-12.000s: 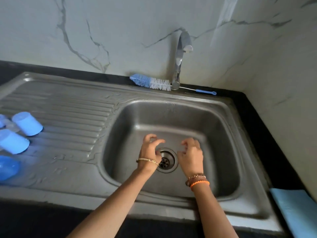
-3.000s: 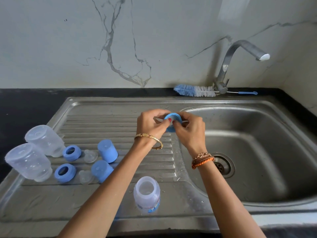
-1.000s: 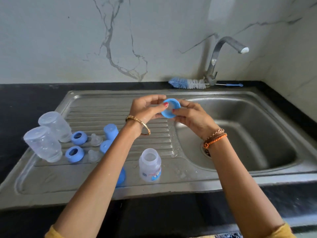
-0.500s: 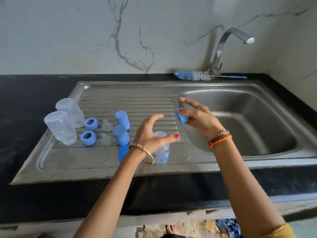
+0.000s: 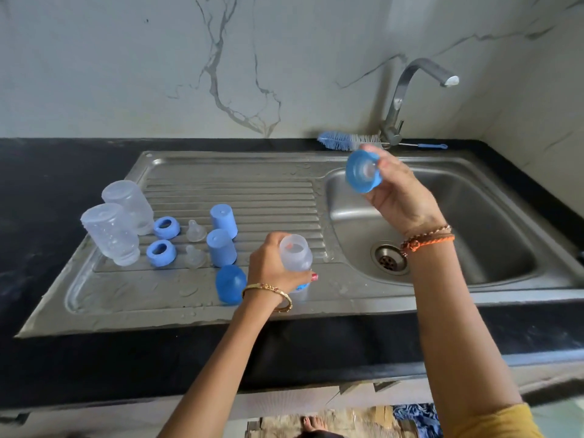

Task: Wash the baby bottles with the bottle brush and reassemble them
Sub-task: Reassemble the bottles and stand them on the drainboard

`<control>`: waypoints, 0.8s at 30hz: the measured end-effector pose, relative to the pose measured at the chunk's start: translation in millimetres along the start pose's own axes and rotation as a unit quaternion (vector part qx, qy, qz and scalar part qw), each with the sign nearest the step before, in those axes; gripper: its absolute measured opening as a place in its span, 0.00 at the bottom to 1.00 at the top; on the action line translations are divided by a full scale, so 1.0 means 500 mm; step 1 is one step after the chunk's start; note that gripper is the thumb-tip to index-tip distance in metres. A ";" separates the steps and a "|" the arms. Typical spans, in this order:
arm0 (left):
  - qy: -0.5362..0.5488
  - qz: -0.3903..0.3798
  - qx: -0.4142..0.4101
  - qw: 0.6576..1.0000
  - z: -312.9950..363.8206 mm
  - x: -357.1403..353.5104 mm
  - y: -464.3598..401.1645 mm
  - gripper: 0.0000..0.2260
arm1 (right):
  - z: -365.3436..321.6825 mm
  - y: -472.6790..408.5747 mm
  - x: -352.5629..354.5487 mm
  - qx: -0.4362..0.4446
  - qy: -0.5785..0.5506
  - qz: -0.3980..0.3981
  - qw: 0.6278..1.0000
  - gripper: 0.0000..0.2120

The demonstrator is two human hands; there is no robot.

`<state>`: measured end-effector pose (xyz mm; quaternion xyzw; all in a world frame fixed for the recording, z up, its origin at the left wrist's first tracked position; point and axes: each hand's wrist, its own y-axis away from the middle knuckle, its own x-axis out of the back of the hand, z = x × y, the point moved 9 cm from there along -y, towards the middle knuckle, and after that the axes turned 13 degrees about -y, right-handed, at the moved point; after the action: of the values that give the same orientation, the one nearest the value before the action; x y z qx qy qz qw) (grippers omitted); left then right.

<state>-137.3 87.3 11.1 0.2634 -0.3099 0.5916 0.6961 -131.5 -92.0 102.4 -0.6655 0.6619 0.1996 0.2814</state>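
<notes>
Left hand grips open bottle; right hand holds collar, to be seated squarely before twisting

On the draining board, left of the sink basin, two upturned bottles stand farthest left. To their right lie two rings, then two teats, then two caps, with a third cap nearer the front edge. The brush lies behind the basin by the tap.
</notes>
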 end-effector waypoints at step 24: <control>0.053 0.014 0.002 0.999 -0.030 -0.036 -0.012 0.28 | 0.131 0.045 -0.049 0.092 0.506 -0.044 0.857 0.21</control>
<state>-131.7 85.7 -12.3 0.2288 -0.2756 0.6145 0.7029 -148.1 -30.6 65.5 -0.6742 0.6985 -0.2389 -0.0234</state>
